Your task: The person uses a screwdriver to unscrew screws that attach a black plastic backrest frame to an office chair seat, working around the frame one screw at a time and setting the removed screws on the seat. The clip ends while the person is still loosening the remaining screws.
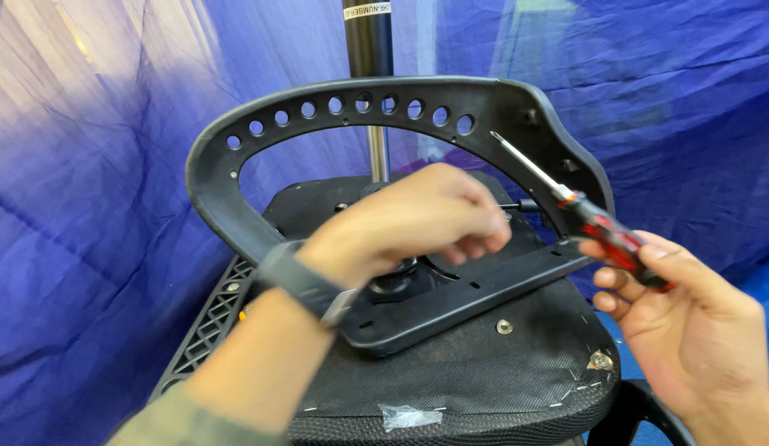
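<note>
Left hand (409,227) pinching over plate (475,289); right hand (690,322) clamped on screwdriver (579,211), shaft angled up-left, tip well above plate.

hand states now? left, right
Left hand: fingers curled down at the black metal mounting plate; a grip cannot be told.
Right hand: closed on the red-and-black-handled screwdriver.

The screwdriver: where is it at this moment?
In the head view, the screwdriver is at right, held in the right hand, its tip up-left near the curved black armrest frame.
</note>
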